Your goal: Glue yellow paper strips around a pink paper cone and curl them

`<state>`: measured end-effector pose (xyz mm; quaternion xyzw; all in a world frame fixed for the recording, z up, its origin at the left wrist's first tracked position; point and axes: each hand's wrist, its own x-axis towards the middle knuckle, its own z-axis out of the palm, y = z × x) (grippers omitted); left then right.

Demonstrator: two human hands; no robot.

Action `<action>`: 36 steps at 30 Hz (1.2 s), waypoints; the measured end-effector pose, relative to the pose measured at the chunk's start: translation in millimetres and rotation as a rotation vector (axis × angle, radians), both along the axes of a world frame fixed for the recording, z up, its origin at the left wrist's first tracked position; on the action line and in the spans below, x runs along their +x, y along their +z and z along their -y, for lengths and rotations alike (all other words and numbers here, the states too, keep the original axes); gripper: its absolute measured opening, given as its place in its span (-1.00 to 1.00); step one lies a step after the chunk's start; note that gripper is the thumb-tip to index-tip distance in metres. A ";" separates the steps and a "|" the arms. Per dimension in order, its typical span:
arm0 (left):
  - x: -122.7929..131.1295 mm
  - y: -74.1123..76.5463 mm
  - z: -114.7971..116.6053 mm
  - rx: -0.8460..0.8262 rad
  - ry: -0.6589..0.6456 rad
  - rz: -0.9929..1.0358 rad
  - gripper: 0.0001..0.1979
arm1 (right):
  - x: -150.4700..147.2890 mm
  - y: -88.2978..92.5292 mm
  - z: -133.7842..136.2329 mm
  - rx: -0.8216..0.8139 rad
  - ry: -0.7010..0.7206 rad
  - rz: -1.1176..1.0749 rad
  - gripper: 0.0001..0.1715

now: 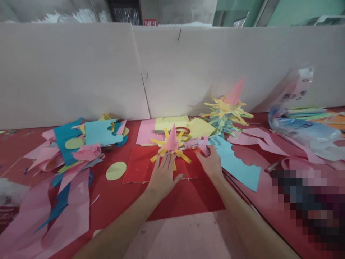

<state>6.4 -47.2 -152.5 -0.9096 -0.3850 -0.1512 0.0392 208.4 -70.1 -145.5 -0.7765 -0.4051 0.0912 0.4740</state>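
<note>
The left hand (164, 174) lies open and flat on the red sheet (137, 167) in the middle of the bench, fingers spread, their tips touching the yellow strips (185, 157) at the foot of the pink cone (171, 139); the right hand (211, 163) is closed around a pink tool (195, 143), seemingly a glue gun, whose black cord (242, 196) trails back along the forearm toward the near edge. The cone stands upright, point up, just beyond the left fingertips and to the left of the right hand, so the left hand is the nearer. The tool's long axis runs leftward, its tip close beside the cone's base, though whether it touches cannot be told. A second cone (235, 92) stands well apart by the back edge, light blue paper (239, 165) just right of the right hand
</note>
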 end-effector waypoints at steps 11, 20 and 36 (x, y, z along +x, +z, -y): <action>5.5 3.6 5.1 -0.160 0.004 -0.086 -0.15 | -1.0 1.0 0.5 0.007 0.003 -0.008 -0.50; 7.7 4.5 3.8 -0.152 -0.003 -0.083 -0.12 | -0.8 0.4 0.5 -0.016 0.005 0.007 -0.47; 4.1 7.4 -5.5 -0.149 -0.047 -0.014 -0.23 | 1.2 -4.2 -1.3 -0.015 0.010 -0.009 -0.44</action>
